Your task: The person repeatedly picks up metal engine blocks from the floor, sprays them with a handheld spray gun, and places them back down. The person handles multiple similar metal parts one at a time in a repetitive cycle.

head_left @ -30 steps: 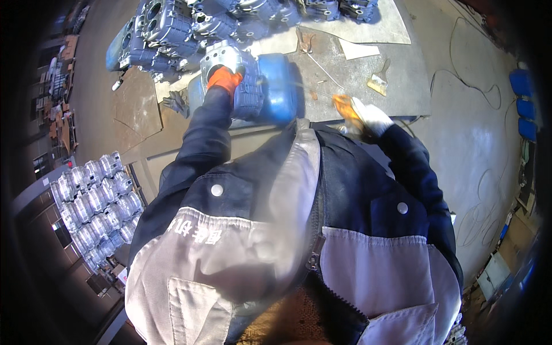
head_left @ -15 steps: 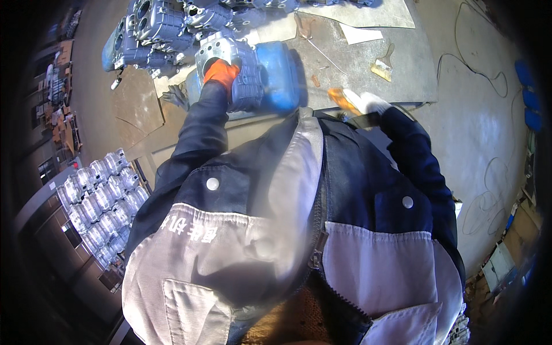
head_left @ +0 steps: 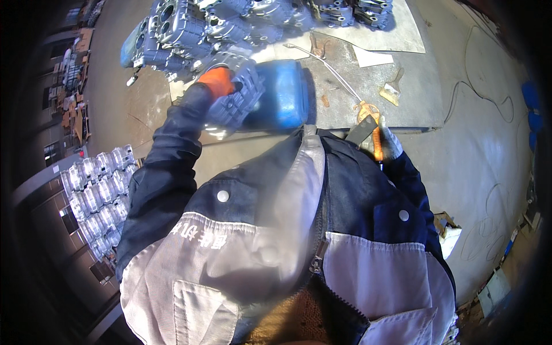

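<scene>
My left hand [head_left: 217, 82], in an orange glove, reaches forward with the arm stretched out and grips a ribbed grey metal casting [head_left: 234, 95] just above the blue drum [head_left: 278, 95]. My right hand [head_left: 384, 142] stays bent close to my jacket, clenched around an orange-handled tool [head_left: 368, 122].

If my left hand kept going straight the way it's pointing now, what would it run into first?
Most likely the pile of grey metal castings just beyond the ribbed grey casting that the left hand holds beside the blue container; depth is unclear.
</scene>
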`<state>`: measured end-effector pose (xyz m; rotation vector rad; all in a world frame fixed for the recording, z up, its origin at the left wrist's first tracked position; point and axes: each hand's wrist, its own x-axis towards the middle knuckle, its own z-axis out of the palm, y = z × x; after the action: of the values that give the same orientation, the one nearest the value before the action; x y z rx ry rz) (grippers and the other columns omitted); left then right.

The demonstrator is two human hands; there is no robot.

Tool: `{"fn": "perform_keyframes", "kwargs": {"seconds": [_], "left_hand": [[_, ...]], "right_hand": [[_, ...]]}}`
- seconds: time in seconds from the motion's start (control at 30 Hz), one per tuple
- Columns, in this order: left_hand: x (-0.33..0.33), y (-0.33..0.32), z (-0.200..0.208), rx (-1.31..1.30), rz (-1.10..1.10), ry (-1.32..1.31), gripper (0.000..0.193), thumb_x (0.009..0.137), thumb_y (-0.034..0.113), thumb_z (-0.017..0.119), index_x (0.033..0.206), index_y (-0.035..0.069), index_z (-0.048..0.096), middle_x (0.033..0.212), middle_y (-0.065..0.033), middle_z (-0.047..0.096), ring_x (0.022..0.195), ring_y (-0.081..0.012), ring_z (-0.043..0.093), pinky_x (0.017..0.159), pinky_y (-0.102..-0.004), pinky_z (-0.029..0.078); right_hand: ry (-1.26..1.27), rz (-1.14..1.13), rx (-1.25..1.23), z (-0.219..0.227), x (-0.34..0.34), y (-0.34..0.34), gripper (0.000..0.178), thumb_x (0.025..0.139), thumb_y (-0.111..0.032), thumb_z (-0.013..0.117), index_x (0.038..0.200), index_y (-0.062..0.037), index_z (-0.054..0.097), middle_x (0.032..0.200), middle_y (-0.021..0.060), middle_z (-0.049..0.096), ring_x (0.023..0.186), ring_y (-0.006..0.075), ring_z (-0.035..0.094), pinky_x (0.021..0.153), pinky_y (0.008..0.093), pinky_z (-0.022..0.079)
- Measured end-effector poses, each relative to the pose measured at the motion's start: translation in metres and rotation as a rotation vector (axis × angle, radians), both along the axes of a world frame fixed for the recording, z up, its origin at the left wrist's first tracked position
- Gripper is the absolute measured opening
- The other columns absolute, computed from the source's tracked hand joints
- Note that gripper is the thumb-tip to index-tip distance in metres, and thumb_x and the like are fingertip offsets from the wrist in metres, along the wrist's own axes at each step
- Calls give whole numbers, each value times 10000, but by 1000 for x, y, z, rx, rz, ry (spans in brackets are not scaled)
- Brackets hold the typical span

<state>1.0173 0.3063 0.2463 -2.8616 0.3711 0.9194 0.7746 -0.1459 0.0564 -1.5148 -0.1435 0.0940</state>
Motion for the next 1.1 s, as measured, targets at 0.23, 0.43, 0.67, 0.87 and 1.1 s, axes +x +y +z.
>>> {"fn": "perform_keyframes", "kwargs": {"seconds": [0.23, 0.43, 0.67, 0.87, 1.1], "left_hand": [[-66, -53, -48, 449, -552, -64, 204, 739, 146, 607, 900, 72, 707, 931, -137, 693, 883, -300, 667, 713, -405, 512], [-92, -81, -119, 624, -837, -236, 147, 778, 156, 622, 920, 138, 654, 883, -56, 650, 875, -257, 612, 719, -369, 471], [-108, -63, -240, 628, -661, -835, 114, 834, 171, 513, 896, 125, 597, 758, -94, 585, 738, -265, 573, 665, -350, 457], [-114, -57, -232, 298, -425, -775, 179, 838, 166, 491, 942, 83, 611, 818, -126, 597, 831, -281, 568, 695, -374, 461], [-96, -128, -56, 639, -849, 209, 280, 813, 174, 533, 1035, 47, 645, 1065, -134, 602, 1082, -285, 522, 799, -396, 456]], "right_hand": [[611, -102, 298, 27, 81, 37, 576, 977, -508, 360, 1110, -7, 611, 891, 93, 643, 803, 166, 594, 703, 315, 457], [580, 276, -418, 101, 159, 61, 747, 924, -623, 332, 935, 41, 673, 748, 182, 640, 767, 256, 601, 749, 361, 445], [491, 411, -111, 238, 123, 24, 606, 978, -496, 366, 989, 26, 673, 851, 123, 672, 798, 178, 591, 750, 306, 444], [116, 490, -298, 252, 99, 10, 459, 1007, -374, 371, 1144, -6, 608, 1032, 58, 655, 896, 131, 582, 787, 267, 454], [867, 124, 152, 215, 90, -30, 422, 987, -389, 434, 1189, -55, 593, 952, 69, 641, 726, 122, 599, 647, 262, 504]]}}
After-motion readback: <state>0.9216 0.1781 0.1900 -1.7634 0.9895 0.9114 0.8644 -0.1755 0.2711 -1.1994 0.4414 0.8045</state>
